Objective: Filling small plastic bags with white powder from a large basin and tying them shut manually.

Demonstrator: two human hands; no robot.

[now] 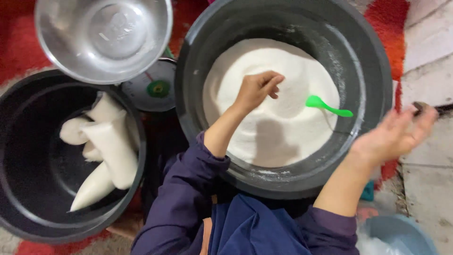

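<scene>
Clearly two tubs (188,108), one bowl (104,38), one spoon (328,106)

Spoon (328,106) in powder-filled tub (377,94), bags (106,151) in left tub (19,208), bowl (104,38) behind.

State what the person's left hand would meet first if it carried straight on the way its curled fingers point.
Probably the green plastic scoop lying on the white powder; the left hand points right, though its height above the powder is unclear.

Single head cam, looking straight down, close range: left hand (257,89) mid-frame over the basin (373,71), right hand (394,134) near the right edge.
</scene>
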